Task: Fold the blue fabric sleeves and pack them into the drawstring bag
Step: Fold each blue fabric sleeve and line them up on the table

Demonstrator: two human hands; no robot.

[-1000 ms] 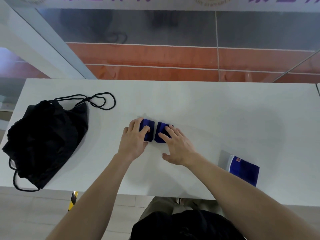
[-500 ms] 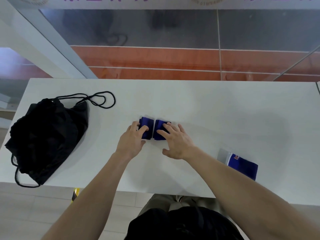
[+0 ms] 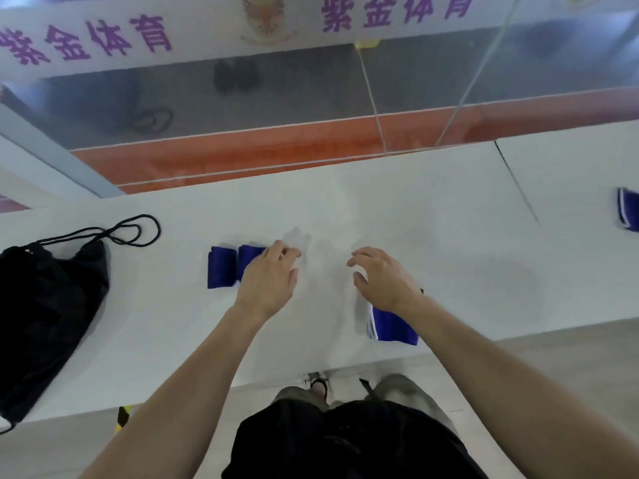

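A folded blue sleeve point(image 3: 222, 267) lies on the white table point(image 3: 449, 243) in two side-by-side rolls. My left hand point(image 3: 268, 281) rests flat over the right roll with loose fingers, gripping nothing. My right hand point(image 3: 380, 278) hovers with fingers spread and curled, empty, just above the far end of a second blue sleeve point(image 3: 394, 324) with white stripes near the table's front edge. The black drawstring bag point(image 3: 52, 305) lies slumped at the left, its cord point(image 3: 138, 229) looped on the table.
A third blue sleeve with white stripes point(image 3: 629, 216) lies at the far right, beyond a seam between tabletops. Past the table's far edge is a glass panel over an orange and grey floor. My legs show below the front edge.
My right hand has left the folded sleeve and moved right, over the second sleeve. My left hand stays at the folded sleeve. The view has swung and tilted, and the third sleeve has come into view.
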